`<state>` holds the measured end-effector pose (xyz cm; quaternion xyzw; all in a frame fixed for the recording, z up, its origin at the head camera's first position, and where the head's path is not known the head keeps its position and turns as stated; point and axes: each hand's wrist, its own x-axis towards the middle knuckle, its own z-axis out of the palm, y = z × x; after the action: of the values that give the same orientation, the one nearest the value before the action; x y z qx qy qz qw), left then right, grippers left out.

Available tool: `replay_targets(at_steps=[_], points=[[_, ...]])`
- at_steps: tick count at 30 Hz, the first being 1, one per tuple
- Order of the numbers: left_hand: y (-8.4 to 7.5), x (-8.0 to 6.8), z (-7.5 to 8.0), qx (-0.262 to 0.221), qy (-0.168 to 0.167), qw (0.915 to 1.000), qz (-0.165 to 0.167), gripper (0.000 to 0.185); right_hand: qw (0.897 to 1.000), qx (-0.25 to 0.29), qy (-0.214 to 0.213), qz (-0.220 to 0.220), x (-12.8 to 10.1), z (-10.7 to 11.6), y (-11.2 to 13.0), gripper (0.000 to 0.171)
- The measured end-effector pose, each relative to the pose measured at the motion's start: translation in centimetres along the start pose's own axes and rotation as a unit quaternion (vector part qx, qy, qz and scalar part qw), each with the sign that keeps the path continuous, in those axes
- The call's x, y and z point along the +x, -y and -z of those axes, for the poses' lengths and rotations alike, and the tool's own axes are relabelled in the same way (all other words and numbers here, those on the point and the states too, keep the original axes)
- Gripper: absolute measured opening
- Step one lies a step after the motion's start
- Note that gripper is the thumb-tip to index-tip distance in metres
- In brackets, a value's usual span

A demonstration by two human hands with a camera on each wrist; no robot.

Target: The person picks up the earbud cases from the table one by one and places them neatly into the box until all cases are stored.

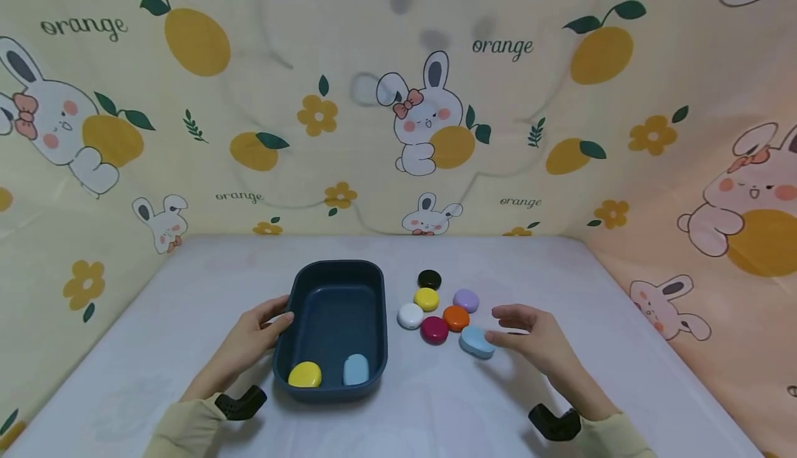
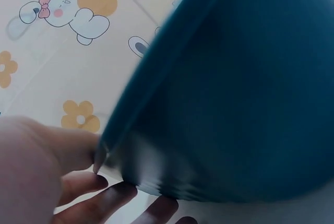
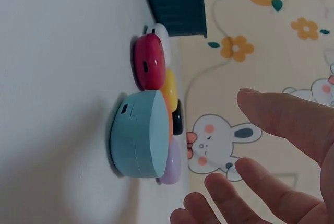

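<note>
Your left hand [image 1: 252,339] rests against the near left wall of the dark blue tray [image 1: 336,285], thumb on the rim, fingers loosely curved along its outside. Inside the tray, at the near end: a yellow case [image 1: 305,374] and a pale blue case [image 1: 356,369]. Your right hand [image 1: 535,337] hangs wide and relaxed, fingertips just beside the light blue case [image 1: 476,341] on the worktop [image 1: 187,292]; I cannot tell if they touch. Close behind it cluster red [image 1: 434,329], orange [image 1: 456,317], white [image 1: 410,315], yellow [image 1: 426,299], lilac [image 1: 465,300] and black [image 1: 429,279] cases.
</note>
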<state>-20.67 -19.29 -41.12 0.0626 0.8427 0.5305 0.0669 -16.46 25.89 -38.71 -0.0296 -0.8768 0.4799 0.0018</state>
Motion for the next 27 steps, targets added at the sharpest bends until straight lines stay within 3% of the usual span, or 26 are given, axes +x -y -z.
replay_targets(at_steps=[14, 27], points=[[-0.5, 0.7, -0.3, 0.005, 0.008, 0.9998, -0.015, 0.056, 1.0, -0.015, 0.008, 0.006, 0.4, 2.2, -0.3, 0.071], [0.3, 0.0, 0.0, 0.004, 0.006, 1.0, 0.006, 0.057, 0.999, 0.003, 0.037, 0.019, 1.2, 1.4, -0.6, 0.057]])
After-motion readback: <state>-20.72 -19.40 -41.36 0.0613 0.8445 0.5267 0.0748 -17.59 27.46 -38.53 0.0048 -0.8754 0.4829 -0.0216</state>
